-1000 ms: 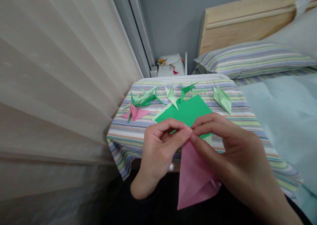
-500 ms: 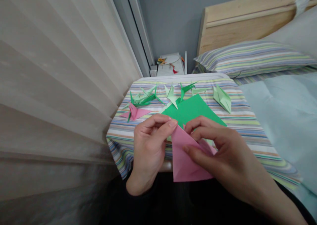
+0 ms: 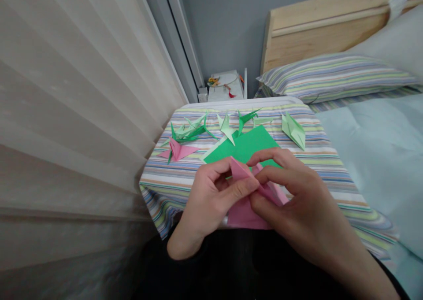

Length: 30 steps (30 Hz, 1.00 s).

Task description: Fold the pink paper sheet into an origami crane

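Observation:
Between my hands, above the near edge of the table, is a partly folded pink origami paper point(image 3: 244, 214). My left hand point(image 3: 214, 198) pinches its upper edge between thumb and fingers. My right hand point(image 3: 297, 194) grips the right side, thumb in front and fingers at the fold. Behind them lies a green paper sheet point(image 3: 254, 143) over a paler one. A pink folded paper crane point(image 3: 178, 151) sits to the left, beside green folded cranes point(image 3: 191, 132). Farther back are a pale green crane point(image 3: 226, 127), a dark green crane point(image 3: 246, 118) and a pale green folded piece point(image 3: 293, 130).
A striped cloth point(image 3: 158, 174) covers the table. A pale curtain point(image 3: 82, 115) hangs along the left. To the right stands a bed with a striped pillow point(image 3: 337, 75) and light blue bedding point(image 3: 370, 146). A white stand point(image 3: 221, 93) with small items is behind the table.
My left hand has shifted right along the pink paper, its thumb now close to my right fingers. The paper's lower edge has risen and its top corner sticks up.

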Motion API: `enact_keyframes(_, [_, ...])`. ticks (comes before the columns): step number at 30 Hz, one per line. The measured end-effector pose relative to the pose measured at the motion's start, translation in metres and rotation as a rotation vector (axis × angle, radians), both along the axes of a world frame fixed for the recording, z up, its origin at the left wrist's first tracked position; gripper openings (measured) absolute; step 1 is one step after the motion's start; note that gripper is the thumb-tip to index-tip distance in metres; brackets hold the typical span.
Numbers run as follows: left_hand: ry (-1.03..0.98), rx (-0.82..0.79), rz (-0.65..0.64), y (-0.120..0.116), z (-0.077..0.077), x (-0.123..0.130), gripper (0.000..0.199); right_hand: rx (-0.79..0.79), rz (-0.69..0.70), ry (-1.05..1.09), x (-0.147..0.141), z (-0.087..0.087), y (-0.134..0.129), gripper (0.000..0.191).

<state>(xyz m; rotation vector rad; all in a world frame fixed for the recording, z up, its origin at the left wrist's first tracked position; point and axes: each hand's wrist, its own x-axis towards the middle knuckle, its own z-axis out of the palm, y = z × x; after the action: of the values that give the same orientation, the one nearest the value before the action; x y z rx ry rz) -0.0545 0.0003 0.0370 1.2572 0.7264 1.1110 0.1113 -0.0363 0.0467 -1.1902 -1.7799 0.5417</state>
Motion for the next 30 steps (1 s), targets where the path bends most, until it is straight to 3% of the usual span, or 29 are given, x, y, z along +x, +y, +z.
enact_keyframes(2, [0.046, -0.004, -0.054, 0.001, 0.001, -0.001, 0.014, 0.043, -0.026, -0.024, -0.001, -0.001, 0.0, 0.016])
enact_keyframes(9, [0.112, 0.044, -0.065, 0.001, 0.004, -0.003, 0.018, 0.061, 0.04, -0.082, 0.001, 0.003, -0.002, 0.021])
enact_keyframes(12, [0.105, 0.17, 0.008, 0.002, 0.002, -0.004, 0.013, 0.117, -0.042, -0.071, 0.002, 0.003, -0.001, 0.013])
enact_keyframes(16, [0.022, 0.341, 0.154, 0.001, -0.003, -0.004, 0.006, 0.228, -0.218, -0.03, 0.004, 0.0, 0.001, 0.038])
enact_keyframes(18, [-0.018, 0.339, 0.155, 0.0, -0.005, -0.004, 0.008, 0.214, -0.252, 0.007, 0.004, -0.001, 0.002, 0.039])
enact_keyframes(24, [-0.067, 0.282, 0.125, -0.004, -0.005, 0.001, 0.012, 0.168, -0.188, 0.086, 0.002, -0.002, 0.002, 0.017])
enact_keyframes(30, [-0.01, 0.32, 0.345, -0.006, -0.007, 0.004, 0.009, 0.24, -0.144, 0.107, -0.004, 0.0, 0.002, 0.014])
